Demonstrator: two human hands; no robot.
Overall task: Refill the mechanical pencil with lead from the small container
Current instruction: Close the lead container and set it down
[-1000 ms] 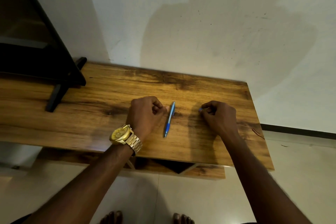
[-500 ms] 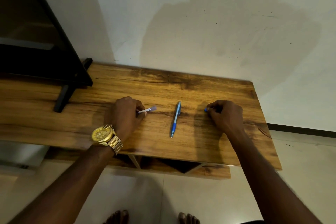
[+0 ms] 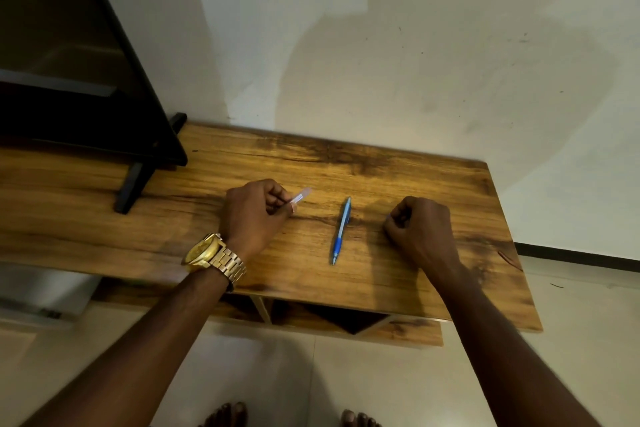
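A blue mechanical pencil [image 3: 341, 229] lies on the wooden table [image 3: 398, 274], tip toward me, between my hands. My left hand [image 3: 254, 215] wears a gold watch and rests on the table left of the pencil, pinching a small clear lead container [image 3: 301, 196] that sticks out to the right. My right hand [image 3: 420, 229] rests on the table to the right of the pencil with its fingers curled closed; in the earlier frames a small blue piece showed at its fingertips, now hidden.
A black TV [image 3: 69, 80] on a stand foot [image 3: 133, 184] occupies the table's left part. A white wall rises right behind the table. The table's right edge and a tiled floor [image 3: 346, 374] lie nearby; my bare feet show below.
My left hand slid left away from the pencil and the clear container now shows in its fingers. My right hand stayed put, its blue piece no longer visible.
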